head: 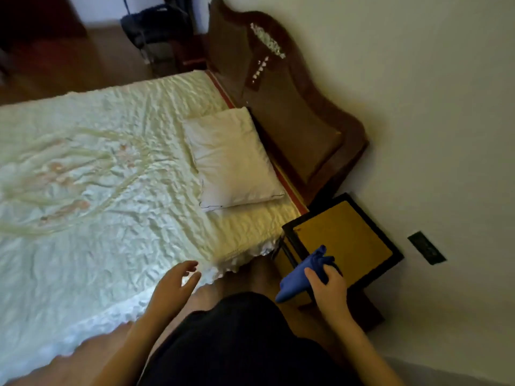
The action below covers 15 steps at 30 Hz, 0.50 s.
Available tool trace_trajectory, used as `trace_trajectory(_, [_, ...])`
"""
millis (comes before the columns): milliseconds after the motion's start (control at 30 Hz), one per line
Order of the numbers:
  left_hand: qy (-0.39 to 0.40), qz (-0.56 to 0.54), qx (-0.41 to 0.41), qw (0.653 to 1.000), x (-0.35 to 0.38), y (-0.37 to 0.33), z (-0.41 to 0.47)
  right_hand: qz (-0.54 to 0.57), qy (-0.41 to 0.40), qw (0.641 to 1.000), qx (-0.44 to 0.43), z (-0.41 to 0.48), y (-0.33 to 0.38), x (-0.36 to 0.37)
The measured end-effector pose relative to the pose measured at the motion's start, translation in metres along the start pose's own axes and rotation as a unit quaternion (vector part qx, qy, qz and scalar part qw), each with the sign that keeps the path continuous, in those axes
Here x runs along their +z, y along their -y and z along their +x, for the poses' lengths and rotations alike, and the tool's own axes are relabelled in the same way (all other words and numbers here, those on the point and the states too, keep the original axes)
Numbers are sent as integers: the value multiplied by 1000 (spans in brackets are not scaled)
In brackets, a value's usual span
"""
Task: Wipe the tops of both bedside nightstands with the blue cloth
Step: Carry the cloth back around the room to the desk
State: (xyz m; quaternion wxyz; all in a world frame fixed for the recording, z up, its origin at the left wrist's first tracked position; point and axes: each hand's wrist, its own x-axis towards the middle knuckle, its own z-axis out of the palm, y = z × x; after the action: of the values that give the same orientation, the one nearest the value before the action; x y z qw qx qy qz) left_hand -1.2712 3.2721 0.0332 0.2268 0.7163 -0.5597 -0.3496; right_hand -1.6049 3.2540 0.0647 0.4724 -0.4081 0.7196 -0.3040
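Observation:
A nightstand [348, 235] with a tan top and a black frame stands at the lower right, between the bed and the wall. My right hand [327, 288] is closed around a bunched blue cloth [299, 277], held over the nightstand's near left corner. Whether the cloth touches the top I cannot tell. My left hand [172, 285] hovers over the bed's near edge with fingers spread and nothing in it. At the far end of the headboard a dark piece of furniture [192, 55] shows dimly; its top is hard to make out.
A bed [97, 176] with a pale quilted cover fills the left. A white pillow [231, 160] lies by the carved wooden headboard [292, 101]. A dark wall socket [426, 247] sits right of the nightstand. Dark bags [156, 26] stand far back.

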Motion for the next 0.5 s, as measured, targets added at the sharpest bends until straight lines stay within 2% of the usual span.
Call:
trace_trajectory(133, [-92, -44, -106, 989, -13, 27, -80, -90, 116, 988, -51, -9, -2, 42])
trace_trajectory(267, [-197, -87, -210, 954, -26, 52, -167, -127, 223, 958, -124, -27, 8, 99])
trace_trajectory(367, [-272, -98, -290, 912, -26, 66, -238, -162, 314, 920, -173, -50, 18, 141])
trace_trajectory(500, [-345, -96, -382, 852, -15, 83, -325, -218, 417, 848, -245, -86, 28, 198])
